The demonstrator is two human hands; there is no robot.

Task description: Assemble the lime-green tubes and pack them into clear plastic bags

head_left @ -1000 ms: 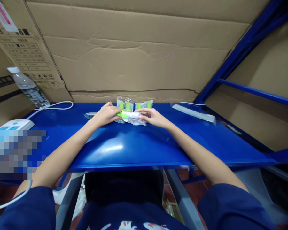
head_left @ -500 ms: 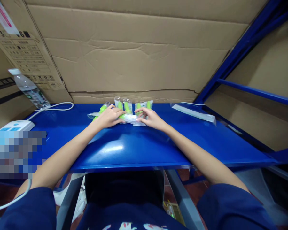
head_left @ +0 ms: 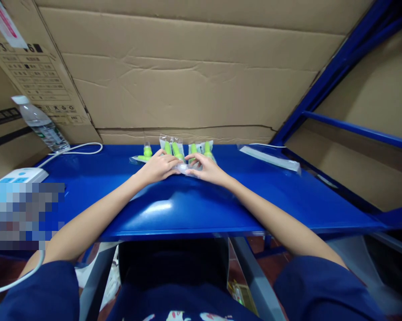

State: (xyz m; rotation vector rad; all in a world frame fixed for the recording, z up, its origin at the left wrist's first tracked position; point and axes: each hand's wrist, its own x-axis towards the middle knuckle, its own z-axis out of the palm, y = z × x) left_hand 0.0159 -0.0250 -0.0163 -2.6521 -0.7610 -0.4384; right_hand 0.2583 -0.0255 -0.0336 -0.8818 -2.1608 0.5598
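Observation:
My left hand is closed, its fingers curled over the near end of a clear plastic packet. From the other side my right hand pinches the same packet between thumb and fingers. What lies inside the packet is mostly hidden by my hands. Just behind them several bright green, bottle-like pieces in clear bags stand in a row, among them one green piece and another green piece. Left of my left hand are a green rounded piece and a bagged green piece lying flat.
The blue table backs onto a cardboard wall. A water bottle and a white power strip with a cable are on the left. At the right lies a long clear plastic sleeve beside a blue frame.
Both hands have drawn slightly closer around the clear packet, covering more of it. The green pieces at the left now show apart, one upright and one flat.

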